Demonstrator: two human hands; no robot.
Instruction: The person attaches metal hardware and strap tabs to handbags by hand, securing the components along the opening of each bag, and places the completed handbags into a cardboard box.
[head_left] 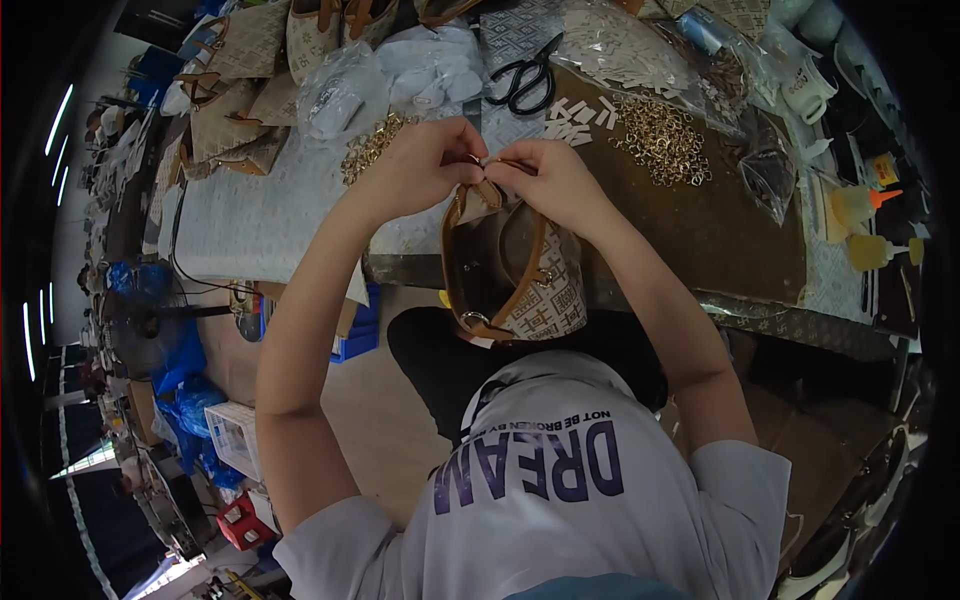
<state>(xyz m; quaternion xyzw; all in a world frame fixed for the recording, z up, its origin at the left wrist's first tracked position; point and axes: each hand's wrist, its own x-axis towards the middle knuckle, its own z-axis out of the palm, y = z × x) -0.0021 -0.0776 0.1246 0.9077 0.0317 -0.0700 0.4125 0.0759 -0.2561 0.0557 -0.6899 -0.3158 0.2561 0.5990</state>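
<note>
My left hand [418, 168] and my right hand [556, 182] meet above the table's near edge, fingertips almost touching. Each pinches a part of a thin brown leather strap [515, 164], with a small metal piece between them that is too small to make out. Just below hangs a patterned beige handbag [562, 298] with brown leather trim, its mouth open toward me. Metal rings [474, 319] sit on its rim. The strap seems to belong to this bag, though my fingers hide where it joins.
Black scissors [524, 82] lie beyond my hands. Gold-coloured hardware [662, 140] is heaped at right, with a smaller pile [372, 147] by my left wrist. Several similar bags [237, 112] are stacked at far left. Glue bottles [852, 206] stand at the right edge.
</note>
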